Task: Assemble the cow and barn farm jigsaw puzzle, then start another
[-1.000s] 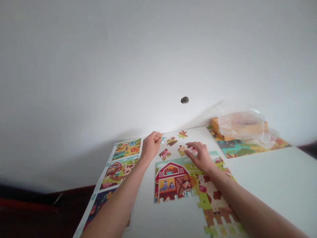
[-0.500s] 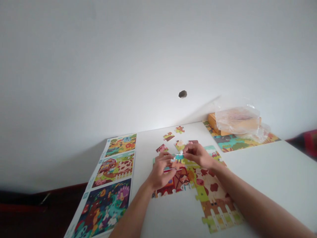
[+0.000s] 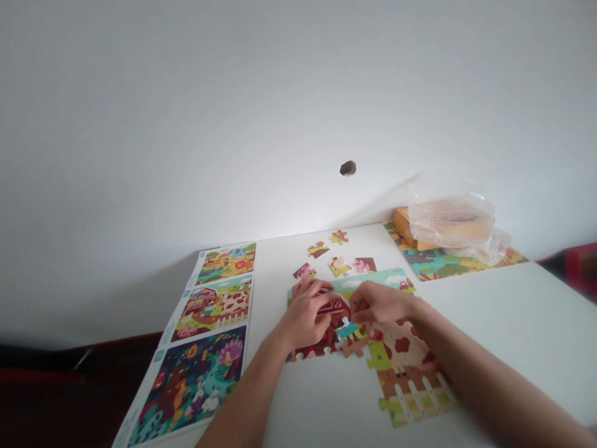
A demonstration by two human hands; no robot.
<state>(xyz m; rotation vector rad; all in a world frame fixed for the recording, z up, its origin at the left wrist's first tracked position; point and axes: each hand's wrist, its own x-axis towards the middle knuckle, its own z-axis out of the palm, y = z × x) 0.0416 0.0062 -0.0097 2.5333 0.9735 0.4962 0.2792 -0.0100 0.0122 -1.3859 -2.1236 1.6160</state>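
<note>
A partly joined farm jigsaw puzzle [image 3: 405,367] with a cow, a barn and a white fence lies on the white table. My left hand [image 3: 303,316] rests over the barn part, fingers spread on the joined pieces. With closed fingertips my right hand [image 3: 380,303] grips the top of a puzzle piece [image 3: 349,336] showing a turquoise garment and brown ground. That piece sits at the lower edge of the barn part, left of the cow; whether it is locked in cannot be seen. My hands hide parts of the barn and the middle.
Several loose puzzle pieces [image 3: 340,266] lie beyond the puzzle. At left is a sheet of printed pictures [image 3: 214,308]. Back right, a clear plastic bag [image 3: 450,218] sits on an orange box [image 3: 405,227], over a colourful jungle picture [image 3: 433,266]. A wall [image 3: 298,124] stands behind.
My right hand has brought the turquoise puzzle piece down from above the barn to its lower edge. My left hand has let go of that piece and settled on the joined pieces.
</note>
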